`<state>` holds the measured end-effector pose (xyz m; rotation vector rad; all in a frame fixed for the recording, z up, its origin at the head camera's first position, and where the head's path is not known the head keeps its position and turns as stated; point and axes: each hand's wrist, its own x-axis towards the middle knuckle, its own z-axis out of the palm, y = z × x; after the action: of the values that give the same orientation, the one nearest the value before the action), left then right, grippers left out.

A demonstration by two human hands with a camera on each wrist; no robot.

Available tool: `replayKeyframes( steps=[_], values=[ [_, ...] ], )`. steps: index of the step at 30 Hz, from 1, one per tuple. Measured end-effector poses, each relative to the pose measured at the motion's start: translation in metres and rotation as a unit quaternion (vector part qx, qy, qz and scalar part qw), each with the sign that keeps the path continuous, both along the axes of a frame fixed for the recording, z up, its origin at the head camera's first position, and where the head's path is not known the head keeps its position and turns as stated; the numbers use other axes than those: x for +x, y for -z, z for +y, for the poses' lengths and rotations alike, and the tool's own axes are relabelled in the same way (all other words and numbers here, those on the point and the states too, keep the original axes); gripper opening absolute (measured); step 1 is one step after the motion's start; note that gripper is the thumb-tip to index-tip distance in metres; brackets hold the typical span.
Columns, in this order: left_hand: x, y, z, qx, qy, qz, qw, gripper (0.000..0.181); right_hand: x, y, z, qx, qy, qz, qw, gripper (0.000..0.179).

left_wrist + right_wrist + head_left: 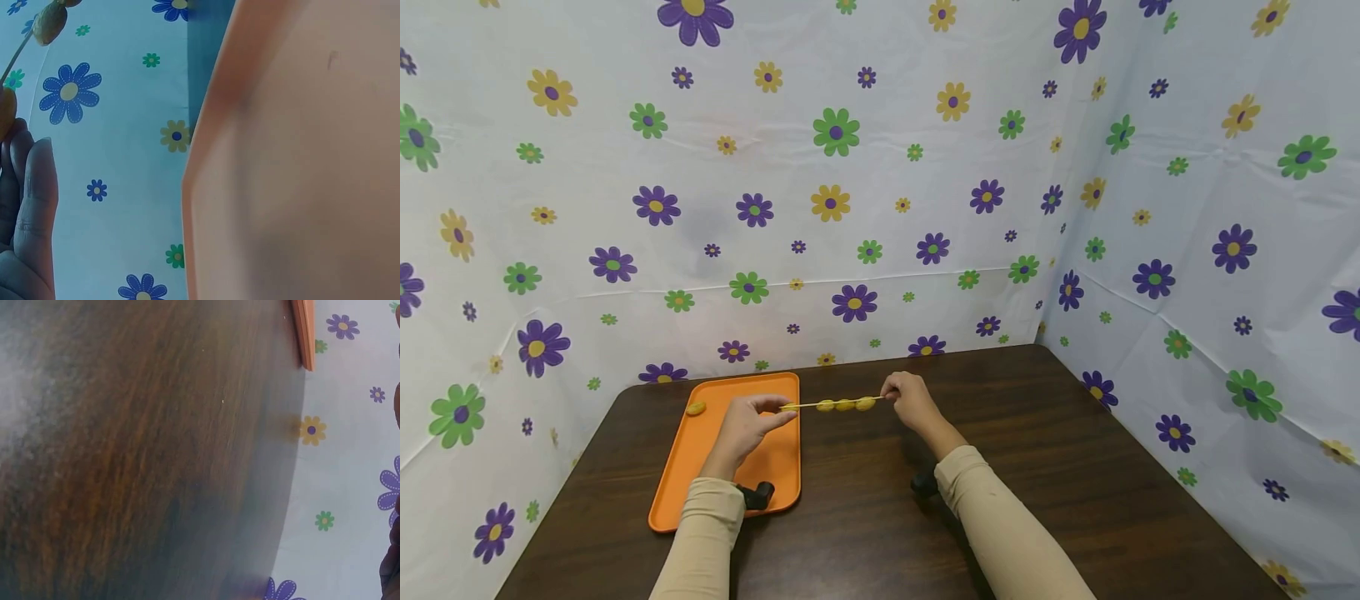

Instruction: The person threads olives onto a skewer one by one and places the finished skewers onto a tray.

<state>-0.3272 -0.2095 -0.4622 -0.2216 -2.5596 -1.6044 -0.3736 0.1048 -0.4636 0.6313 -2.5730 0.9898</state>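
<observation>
A thin wooden skewer runs nearly level between the two hands in the head view, above the tabletop. Along its middle sit several small yellow oval pieces, one beside another. My right hand pinches the skewer's right end with its fingertips. At the other end, my left hand holds another yellow oval piece between thumb and fingers. That piece also appears at the fingertips along the left wrist view's edge. The right wrist view catches only part of the right hand.
An orange tray lies on the left of the dark wooden table, below the left hand. One loose yellow oval piece rests near its far left edge. A flower-printed white sheet rises behind the table and along its right side.
</observation>
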Motion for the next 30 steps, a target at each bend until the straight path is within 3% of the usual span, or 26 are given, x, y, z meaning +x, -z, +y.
replayKeyframes(
  steps=[8,30],
  values=[
    [-0.0008,-0.0001,0.0021,0.002,0.002,-0.009,1.0000,0.032,0.0008,-0.0005,-0.0009,-0.002,-0.005,0.011,0.9999,0.029],
    [-0.0013,0.0033,0.0066,-0.003,0.002,-0.014,0.9999,0.031,0.0026,-0.0019,-0.0053,0.000,-0.006,-0.025,0.9997,0.022]
  ],
)
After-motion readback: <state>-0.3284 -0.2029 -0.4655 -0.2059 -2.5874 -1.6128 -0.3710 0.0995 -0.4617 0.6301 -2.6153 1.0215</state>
